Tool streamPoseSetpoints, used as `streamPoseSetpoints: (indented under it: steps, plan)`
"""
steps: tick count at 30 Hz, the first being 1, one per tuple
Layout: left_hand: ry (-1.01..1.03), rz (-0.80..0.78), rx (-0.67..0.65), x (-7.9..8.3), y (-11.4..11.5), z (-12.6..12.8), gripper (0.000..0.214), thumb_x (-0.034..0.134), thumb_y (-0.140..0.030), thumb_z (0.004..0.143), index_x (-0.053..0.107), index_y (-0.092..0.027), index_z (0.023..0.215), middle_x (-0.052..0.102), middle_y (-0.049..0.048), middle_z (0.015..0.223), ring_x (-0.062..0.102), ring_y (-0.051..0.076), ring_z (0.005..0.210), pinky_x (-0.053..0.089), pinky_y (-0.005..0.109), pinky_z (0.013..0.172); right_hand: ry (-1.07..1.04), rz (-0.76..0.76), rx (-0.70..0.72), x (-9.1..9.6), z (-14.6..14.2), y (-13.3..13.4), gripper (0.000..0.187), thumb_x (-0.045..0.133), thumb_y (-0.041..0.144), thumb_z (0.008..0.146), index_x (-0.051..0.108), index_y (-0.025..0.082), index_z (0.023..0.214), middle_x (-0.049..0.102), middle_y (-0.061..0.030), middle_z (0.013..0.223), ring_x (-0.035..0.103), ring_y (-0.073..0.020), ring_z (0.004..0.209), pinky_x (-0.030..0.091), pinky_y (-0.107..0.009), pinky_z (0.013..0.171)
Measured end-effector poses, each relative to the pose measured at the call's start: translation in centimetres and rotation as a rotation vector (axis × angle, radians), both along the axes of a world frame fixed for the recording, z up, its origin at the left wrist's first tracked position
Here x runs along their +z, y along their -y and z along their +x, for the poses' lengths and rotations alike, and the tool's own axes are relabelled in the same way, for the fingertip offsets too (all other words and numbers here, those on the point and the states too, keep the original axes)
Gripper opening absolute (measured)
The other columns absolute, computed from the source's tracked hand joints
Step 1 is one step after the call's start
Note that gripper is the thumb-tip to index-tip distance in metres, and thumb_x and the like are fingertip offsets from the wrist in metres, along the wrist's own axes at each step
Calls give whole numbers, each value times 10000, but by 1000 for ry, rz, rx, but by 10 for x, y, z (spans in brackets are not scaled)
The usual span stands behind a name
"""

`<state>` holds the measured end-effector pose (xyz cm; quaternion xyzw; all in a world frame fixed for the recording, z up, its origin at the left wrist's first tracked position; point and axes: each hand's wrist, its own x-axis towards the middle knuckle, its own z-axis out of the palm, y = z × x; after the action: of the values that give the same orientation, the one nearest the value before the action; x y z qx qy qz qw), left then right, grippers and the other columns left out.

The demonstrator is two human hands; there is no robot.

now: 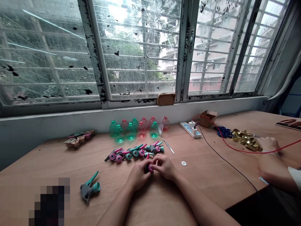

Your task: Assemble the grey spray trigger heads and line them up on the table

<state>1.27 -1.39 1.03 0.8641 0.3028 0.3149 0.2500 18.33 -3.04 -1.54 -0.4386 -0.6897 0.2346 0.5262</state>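
Observation:
My left hand (140,173) is closed around a dark spray head with a pink collar (150,167), near the table's middle. The fingers of my right hand (164,166) pinch at that pink collar from the right. Much of the spray head is hidden by my fingers. Just beyond lies a row of spray heads (135,153) with pink and teal collars. A single grey and teal spray head (89,188) rests apart at the left. Right of my hands lies a white ring-shaped washer (183,163). Metal tweezers (168,146) lie behind it.
Green bottles (130,131) and red bottles (141,130) stand along the wall. A power strip (190,130), a cardboard box (208,118) and cables sit at the right. Farther right, another person's hand (269,144) touches gold-coloured pieces (245,139). Several small blocky items (80,139) lie at the back left.

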Motion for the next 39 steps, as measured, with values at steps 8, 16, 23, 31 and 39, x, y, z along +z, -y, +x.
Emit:
streamPoseSetpoints:
  steps: [8,16,23,31,39]
  plan:
    - [21,1,12,0,-1,-1,402,525,-79,704,674,-212,1053,705,22,921,618,164,826,453,233,759,18,9,0,1,1,1,89,701,253,735,734,172,750,606,-23,750,500,-92,582,400,-211,536]
    - [13,4,7,-2,-3,-1,426,524,-85,691,672,-219,1068,707,28,979,626,176,868,463,252,812,8,5,27,-3,2,-1,97,701,239,727,759,189,787,604,-19,718,485,-87,561,388,-204,511]
    - [0,18,-4,-5,-3,-1,418,546,-98,703,667,-245,1076,704,11,1005,631,171,886,457,235,790,57,23,-22,-2,1,0,56,711,216,698,753,185,718,599,-5,637,482,-89,542,369,-199,497]
    - [-10,25,-8,-6,-3,-1,442,533,-77,690,664,-249,1076,702,7,989,626,177,892,455,242,803,64,39,-39,-5,0,-1,50,709,204,684,730,169,656,605,3,568,470,-90,517,345,-199,485]
    - [11,12,-12,-4,-2,0,387,541,-88,712,668,-225,1051,703,21,987,630,173,879,456,239,791,65,42,-3,-3,-2,2,101,656,224,750,736,168,724,649,-7,614,477,-89,516,344,-198,485]
